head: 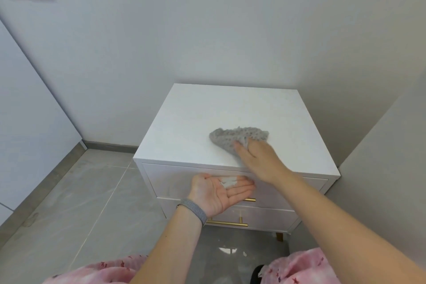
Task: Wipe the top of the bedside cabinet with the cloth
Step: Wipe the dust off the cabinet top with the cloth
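The white bedside cabinet (207, 113) stands in a corner against the wall. A grey knitted cloth (237, 137) lies bunched on its top, right of the middle and toward the front. My right hand (258, 157) holds the cloth's near edge and rests on the top near the front edge. Just below that front edge, my left hand (221, 191) is cupped palm up, fingers relaxed, with small white scraps (228, 182) lying in the palm.
Two drawers with gold bar handles (228, 223) face me. Walls close in behind and to the right of the cabinet. Grey tiled floor (92, 203) spreads to the left. Pink patterned clothing (306, 267) shows at the bottom edge.
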